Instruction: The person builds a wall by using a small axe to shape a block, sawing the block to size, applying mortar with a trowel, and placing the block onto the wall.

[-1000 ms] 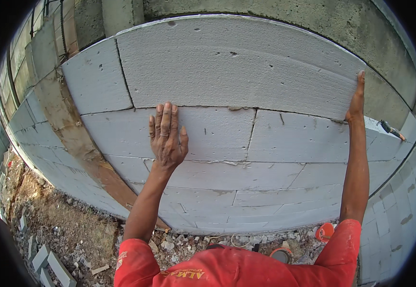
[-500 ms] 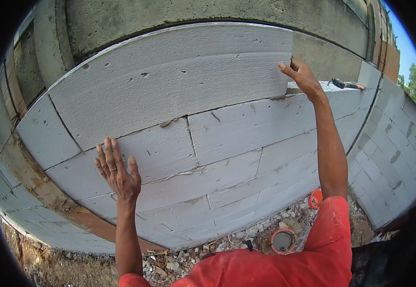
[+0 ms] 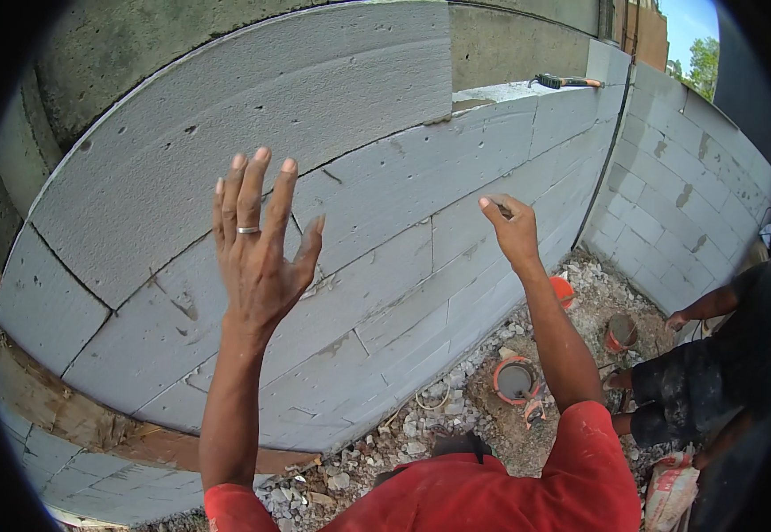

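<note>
My left hand (image 3: 263, 235) is raised in front of the light-grey block wall, its fingers spread, a ring on one of them, holding nothing. Behind and above it is the long top block (image 3: 253, 106), pitted on its face and set on the course below. My right hand (image 3: 513, 229) hangs away from the wall, right of that block's end, with fingers loosely curled in and no object visible in them. A tool with a black and orange handle (image 3: 567, 82) lies on the mortared ledge (image 3: 501, 91) right of the top block.
A wooden plank (image 3: 75, 408) leans at lower left. On the rubble ground stand an orange-rimmed bucket (image 3: 516, 379) of grey mix, an orange bucket (image 3: 563, 293) and another bucket (image 3: 620, 333). A co-worker in dark clothes (image 3: 713, 355) is at the right, near a sack (image 3: 671, 492).
Both hands have come off the wall: the left has lifted from the joint under the top block, and the right has let go of its end and dropped. The view has swung right.
</note>
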`<state>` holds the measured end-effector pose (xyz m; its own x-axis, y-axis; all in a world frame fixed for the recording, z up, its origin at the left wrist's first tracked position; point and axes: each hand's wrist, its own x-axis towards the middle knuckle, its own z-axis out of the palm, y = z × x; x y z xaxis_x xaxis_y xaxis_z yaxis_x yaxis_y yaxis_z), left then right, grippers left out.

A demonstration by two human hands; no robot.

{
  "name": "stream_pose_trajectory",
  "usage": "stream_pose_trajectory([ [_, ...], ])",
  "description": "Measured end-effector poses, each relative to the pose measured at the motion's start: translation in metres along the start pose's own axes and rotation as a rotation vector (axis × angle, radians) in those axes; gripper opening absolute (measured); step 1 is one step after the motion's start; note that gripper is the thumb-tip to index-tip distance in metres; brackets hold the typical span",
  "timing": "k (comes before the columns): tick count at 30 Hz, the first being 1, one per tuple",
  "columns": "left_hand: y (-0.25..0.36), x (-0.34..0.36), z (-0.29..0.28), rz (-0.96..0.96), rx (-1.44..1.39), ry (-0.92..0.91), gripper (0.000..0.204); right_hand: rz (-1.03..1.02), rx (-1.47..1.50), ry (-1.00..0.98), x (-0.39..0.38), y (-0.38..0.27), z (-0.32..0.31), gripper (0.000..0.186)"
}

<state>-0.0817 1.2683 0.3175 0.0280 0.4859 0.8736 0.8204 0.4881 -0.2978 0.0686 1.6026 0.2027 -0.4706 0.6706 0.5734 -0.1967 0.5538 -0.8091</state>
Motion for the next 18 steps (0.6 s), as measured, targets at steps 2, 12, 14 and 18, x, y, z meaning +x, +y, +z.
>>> stream_pose_trajectory([
  [2,0.014,0.070,0.004,-0.007,-0.155,-0.171,0.059,0.080,-0.031,0.004,-0.015,0.008,-0.011,0.032],
  [12,0.071,0.082,0.121,0.264,0.155,-0.010,0.058,-0.110,0.210,-0.261,0.154,-0.066,-0.059,0.082],
  [14,0.087,0.049,0.143,0.126,0.175,-0.137,0.068,-0.107,0.295,-0.483,0.192,-0.069,-0.039,0.104],
  [18,0.120,0.033,0.169,-0.106,0.187,-0.221,0.074,-0.144,0.194,-0.689,0.237,-0.077,0.013,0.117],
])
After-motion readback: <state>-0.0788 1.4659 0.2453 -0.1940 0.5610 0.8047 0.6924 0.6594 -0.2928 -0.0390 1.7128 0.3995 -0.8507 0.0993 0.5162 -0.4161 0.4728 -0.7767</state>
